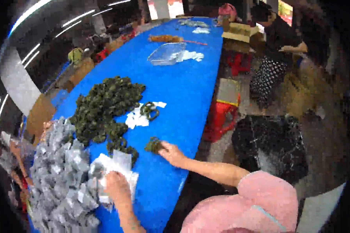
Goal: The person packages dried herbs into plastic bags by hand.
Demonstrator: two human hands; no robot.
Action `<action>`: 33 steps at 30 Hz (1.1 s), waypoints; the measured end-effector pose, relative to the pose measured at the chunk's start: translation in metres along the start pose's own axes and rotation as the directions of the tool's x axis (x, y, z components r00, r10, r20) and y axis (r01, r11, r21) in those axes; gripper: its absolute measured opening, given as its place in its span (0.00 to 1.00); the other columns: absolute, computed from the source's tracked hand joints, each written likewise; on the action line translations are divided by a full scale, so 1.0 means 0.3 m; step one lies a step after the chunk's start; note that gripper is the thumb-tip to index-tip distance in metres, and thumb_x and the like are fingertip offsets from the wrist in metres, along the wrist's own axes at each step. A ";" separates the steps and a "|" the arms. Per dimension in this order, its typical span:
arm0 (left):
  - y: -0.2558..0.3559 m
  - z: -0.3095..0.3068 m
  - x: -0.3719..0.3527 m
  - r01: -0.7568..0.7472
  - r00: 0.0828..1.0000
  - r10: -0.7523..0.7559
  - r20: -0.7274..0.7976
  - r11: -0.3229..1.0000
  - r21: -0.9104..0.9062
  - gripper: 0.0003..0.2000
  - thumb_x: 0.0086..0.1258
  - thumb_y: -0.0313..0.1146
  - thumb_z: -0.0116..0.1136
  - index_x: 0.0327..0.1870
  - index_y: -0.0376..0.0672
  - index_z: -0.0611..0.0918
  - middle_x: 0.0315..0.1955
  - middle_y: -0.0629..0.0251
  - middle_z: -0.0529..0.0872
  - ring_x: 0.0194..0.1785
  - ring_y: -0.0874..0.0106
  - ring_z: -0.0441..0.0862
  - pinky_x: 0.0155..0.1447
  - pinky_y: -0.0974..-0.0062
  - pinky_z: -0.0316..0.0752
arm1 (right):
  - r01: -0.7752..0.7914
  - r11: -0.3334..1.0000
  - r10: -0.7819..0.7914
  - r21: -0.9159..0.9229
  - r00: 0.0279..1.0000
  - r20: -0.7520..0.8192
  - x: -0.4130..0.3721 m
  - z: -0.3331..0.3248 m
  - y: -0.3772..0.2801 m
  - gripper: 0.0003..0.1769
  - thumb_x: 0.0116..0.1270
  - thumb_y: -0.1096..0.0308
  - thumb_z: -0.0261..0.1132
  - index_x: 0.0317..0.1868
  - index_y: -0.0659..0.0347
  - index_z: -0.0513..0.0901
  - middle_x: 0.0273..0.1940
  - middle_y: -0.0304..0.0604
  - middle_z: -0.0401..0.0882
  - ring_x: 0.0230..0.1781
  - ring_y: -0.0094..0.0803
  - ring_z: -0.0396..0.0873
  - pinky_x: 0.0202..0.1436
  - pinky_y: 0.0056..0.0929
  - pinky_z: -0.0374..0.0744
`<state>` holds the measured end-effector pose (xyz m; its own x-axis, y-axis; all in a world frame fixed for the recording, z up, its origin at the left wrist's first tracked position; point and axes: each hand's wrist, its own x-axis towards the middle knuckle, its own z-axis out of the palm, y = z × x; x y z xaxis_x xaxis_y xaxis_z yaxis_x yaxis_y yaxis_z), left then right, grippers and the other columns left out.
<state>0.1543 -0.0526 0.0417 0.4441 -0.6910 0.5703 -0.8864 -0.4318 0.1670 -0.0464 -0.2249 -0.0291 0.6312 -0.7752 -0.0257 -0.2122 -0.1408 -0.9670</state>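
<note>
My right grip [173, 154] is nearly closed, fingertips pinched on one small green bundle [153, 144] that lies on the blue tabletop [182, 97], just clear of the large green heap [105, 105]. To do this well, I judge the pinch should take this single bundle only, across its middle, with no drag toward the heap's loose edge. My left grip [116, 185] rests on the stack of white packets [122, 161]. The blur hides whether its fingers hold a packet, so I cannot tell how far open it is. Steady downward pressure there should keep the stack from sliding into the grey packet pile [60, 174] beside it.
</note>
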 end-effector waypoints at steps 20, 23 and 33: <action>0.270 0.132 -0.162 0.219 0.906 0.033 0.422 0.818 -0.532 0.06 0.60 0.23 0.63 0.38 0.39 0.84 0.36 0.59 0.86 0.38 0.62 0.81 0.39 0.67 0.76 | 0.721 0.599 -0.712 -0.348 0.679 0.181 -0.309 -0.061 0.034 0.31 0.59 0.83 0.60 0.66 0.65 0.73 0.67 0.52 0.72 0.70 0.47 0.70 0.71 0.38 0.73; 0.279 0.134 -0.164 0.077 0.939 0.118 0.324 0.844 -0.531 0.06 0.60 0.23 0.63 0.38 0.40 0.84 0.35 0.61 0.86 0.36 0.62 0.80 0.39 0.67 0.76 | 0.709 0.607 -0.709 -0.357 0.687 0.159 -0.282 -0.055 0.037 0.30 0.60 0.82 0.61 0.66 0.66 0.73 0.67 0.51 0.72 0.71 0.46 0.69 0.71 0.39 0.73; 0.323 0.143 -0.149 -0.074 0.966 0.185 0.180 0.866 -0.495 0.06 0.59 0.22 0.64 0.37 0.42 0.84 0.37 0.64 0.87 0.37 0.63 0.82 0.43 0.69 0.77 | 0.614 0.740 -0.633 -0.276 0.774 0.026 -0.227 -0.119 0.018 0.28 0.61 0.78 0.63 0.64 0.64 0.75 0.66 0.50 0.74 0.70 0.46 0.71 0.70 0.39 0.73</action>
<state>0.0543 -0.0884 -0.0023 0.2884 -0.8518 0.4372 -0.8649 -0.0359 0.5006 -0.1173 -0.1949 -0.0237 0.6423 -0.4950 0.5852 0.0244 -0.7499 -0.6611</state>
